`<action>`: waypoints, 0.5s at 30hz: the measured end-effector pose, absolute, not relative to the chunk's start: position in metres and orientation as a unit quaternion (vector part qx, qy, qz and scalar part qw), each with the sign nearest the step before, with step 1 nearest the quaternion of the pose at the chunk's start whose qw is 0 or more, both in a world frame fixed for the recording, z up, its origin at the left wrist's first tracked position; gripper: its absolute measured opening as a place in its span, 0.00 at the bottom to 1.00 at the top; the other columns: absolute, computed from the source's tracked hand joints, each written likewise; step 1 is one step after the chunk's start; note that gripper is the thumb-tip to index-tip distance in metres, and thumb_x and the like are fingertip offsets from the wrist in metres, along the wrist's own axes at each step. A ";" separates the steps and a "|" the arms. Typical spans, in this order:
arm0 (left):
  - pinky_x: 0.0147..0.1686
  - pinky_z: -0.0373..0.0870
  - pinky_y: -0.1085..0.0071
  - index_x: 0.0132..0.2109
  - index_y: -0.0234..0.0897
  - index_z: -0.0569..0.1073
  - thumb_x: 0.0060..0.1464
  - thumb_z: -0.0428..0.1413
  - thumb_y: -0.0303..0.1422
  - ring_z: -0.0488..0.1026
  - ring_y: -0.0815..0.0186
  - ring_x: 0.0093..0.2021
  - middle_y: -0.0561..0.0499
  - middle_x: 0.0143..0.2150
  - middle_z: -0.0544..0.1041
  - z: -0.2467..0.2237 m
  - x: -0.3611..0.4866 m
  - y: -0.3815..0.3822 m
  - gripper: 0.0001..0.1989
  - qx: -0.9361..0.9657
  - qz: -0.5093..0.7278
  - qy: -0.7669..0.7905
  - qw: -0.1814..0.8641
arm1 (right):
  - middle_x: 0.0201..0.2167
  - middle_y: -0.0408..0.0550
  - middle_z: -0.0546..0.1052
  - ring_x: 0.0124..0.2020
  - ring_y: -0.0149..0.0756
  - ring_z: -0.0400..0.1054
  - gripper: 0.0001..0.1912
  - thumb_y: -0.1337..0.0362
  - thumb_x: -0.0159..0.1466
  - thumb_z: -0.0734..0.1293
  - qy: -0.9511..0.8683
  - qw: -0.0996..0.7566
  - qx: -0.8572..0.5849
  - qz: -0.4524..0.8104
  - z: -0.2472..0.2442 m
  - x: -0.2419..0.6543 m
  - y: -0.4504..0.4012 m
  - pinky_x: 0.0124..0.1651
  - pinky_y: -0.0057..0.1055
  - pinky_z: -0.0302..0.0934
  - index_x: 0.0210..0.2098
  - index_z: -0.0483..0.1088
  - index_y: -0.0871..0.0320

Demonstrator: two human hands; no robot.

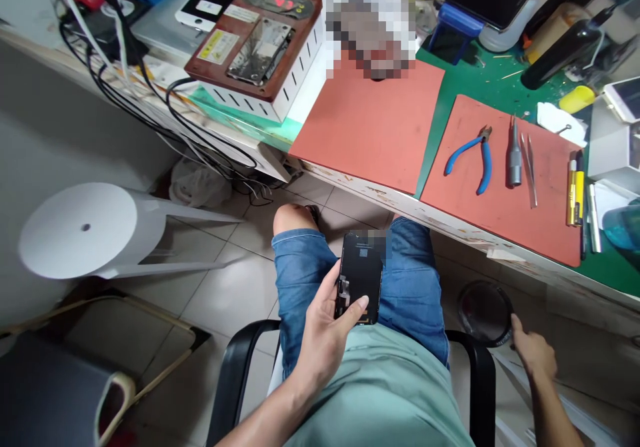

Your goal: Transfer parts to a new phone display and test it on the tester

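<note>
A black phone screen panel lies in my left hand, its thumb across the lower part and the fingers behind the left edge. The panel is above my lap, with a flex cable at its lower left. Off to the right, below the bench edge, my right hand grips the rim of a round, dark-framed, see-through disc.
Two red mats lie on the green bench; the right one bears blue cutters, a grey screwdriver and tweezers. A brown-topped heating box stands at left. A white stool is on the floor.
</note>
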State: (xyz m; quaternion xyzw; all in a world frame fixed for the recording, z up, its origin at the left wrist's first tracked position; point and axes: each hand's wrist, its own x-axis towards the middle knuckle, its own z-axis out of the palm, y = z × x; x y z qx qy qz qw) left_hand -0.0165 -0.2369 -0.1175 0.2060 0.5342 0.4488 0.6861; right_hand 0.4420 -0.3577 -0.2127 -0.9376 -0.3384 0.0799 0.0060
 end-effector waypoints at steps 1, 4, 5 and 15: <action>0.67 0.75 0.55 0.73 0.53 0.69 0.57 0.73 0.36 0.72 0.48 0.71 0.47 0.71 0.76 -0.117 -0.016 -0.237 0.40 0.212 0.448 0.535 0.684 | 0.37 0.71 0.84 0.44 0.73 0.82 0.28 0.42 0.62 0.60 -0.341 0.032 -0.934 0.103 -0.212 0.431 -0.345 0.44 0.64 0.73 0.38 0.85 0.54; 0.74 0.66 0.51 0.73 0.52 0.70 0.57 0.72 0.36 0.68 0.48 0.74 0.48 0.72 0.75 -0.116 -0.015 -0.238 0.39 0.231 0.446 0.537 0.678 | 0.50 0.69 0.85 0.53 0.67 0.80 0.32 0.40 0.66 0.62 -0.375 0.133 -0.899 0.182 -0.202 0.377 -0.308 0.59 0.63 0.71 0.52 0.82 0.57; 0.74 0.65 0.51 0.73 0.52 0.70 0.57 0.72 0.36 0.67 0.48 0.75 0.49 0.73 0.74 -0.115 -0.014 -0.239 0.39 0.237 0.444 0.537 0.676 | 0.55 0.65 0.84 0.56 0.62 0.79 0.33 0.39 0.67 0.63 -0.395 0.171 -0.877 0.216 -0.195 0.352 -0.298 0.62 0.57 0.71 0.57 0.80 0.56; 0.66 0.76 0.55 0.72 0.49 0.71 0.56 0.73 0.36 0.75 0.47 0.68 0.46 0.68 0.79 -0.112 -0.012 -0.249 0.38 0.255 0.427 0.522 0.693 | 0.59 0.49 0.82 0.59 0.47 0.78 0.34 0.55 0.65 0.79 -0.465 0.374 -0.558 0.577 -0.094 0.161 -0.226 0.64 0.44 0.72 0.68 0.70 0.49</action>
